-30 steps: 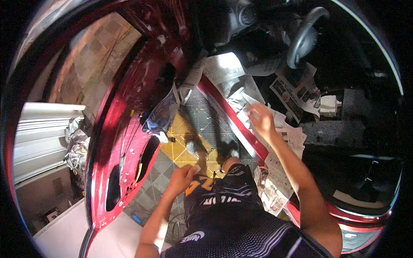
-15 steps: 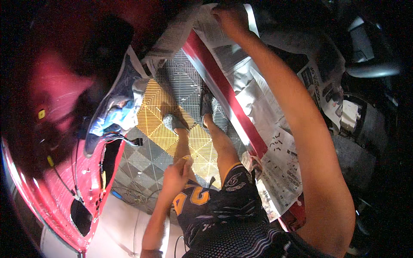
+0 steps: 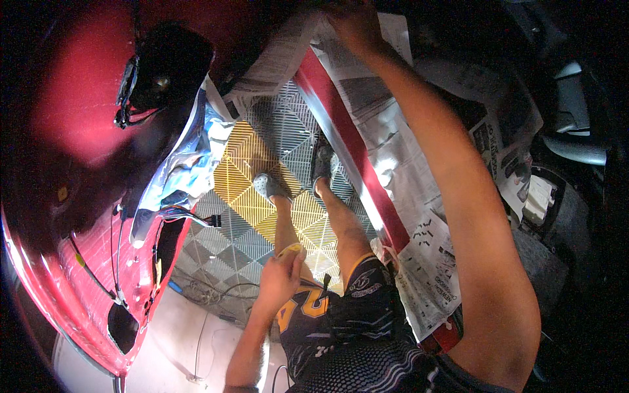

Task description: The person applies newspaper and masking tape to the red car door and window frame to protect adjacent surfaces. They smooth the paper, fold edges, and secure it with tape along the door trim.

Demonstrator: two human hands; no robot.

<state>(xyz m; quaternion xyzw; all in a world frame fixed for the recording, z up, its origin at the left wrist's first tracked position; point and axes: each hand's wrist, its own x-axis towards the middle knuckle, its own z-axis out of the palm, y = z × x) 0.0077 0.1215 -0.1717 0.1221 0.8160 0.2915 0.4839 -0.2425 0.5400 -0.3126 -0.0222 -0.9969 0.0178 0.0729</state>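
Note:
My left hand [image 3: 280, 274] is closed in front of my shorts, around a pale yellow, curved-edged thing that looks like a roll of masking tape [image 3: 289, 250]. Toward the top, my right arm reaches far out. The right hand [image 3: 356, 31] has bent fingers at the upper edge of a newspaper sheet [image 3: 272, 62] and seems to pinch it; shade partly hides the fingertips. More newspaper [image 3: 393, 144] covers the car's door opening, beside a bare strip of red door sill [image 3: 341, 118].
To the left stands an opened red car door [image 3: 59, 268] with loose cables, a wire connector [image 3: 213, 221] and blue-white plastic sheeting [image 3: 196, 157]. Below it lies a white panel [image 3: 170, 340]. The floor has grey and yellow grid tiles [image 3: 242, 164]. A steering wheel [image 3: 576, 152] shows at the right.
My view has shifted slightly, so most things sit a little differently in the picture. The right hand remains at the newspaper's upper edge, and the left still holds the yellow thing.

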